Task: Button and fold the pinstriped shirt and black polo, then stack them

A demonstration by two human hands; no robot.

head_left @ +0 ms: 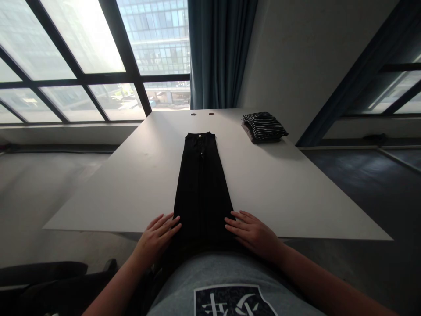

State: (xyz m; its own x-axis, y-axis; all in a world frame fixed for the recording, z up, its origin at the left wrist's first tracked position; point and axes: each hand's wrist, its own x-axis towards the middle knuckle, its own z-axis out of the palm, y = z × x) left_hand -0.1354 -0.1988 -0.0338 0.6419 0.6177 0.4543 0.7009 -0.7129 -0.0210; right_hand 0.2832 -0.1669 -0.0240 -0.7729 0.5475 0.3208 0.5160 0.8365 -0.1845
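Note:
A pair of black trousers (202, 184) lies flat and lengthwise on the white table, its waistband with a small pale label at the far end. Its near end reaches the table's front edge, close to my body. My left hand (158, 235) rests on the left side of the trousers near that end, fingers stretched out flat. Across from it, my right hand (253, 232) lies on the right side with fingers spread. Neither hand grips the cloth.
A stack of folded clothes (265, 127), a striped black-and-white piece on top, sits at the table's far right. The white table (289, 188) has two round holes at its back edge. Behind it hang a blue curtain (220, 52) and large windows.

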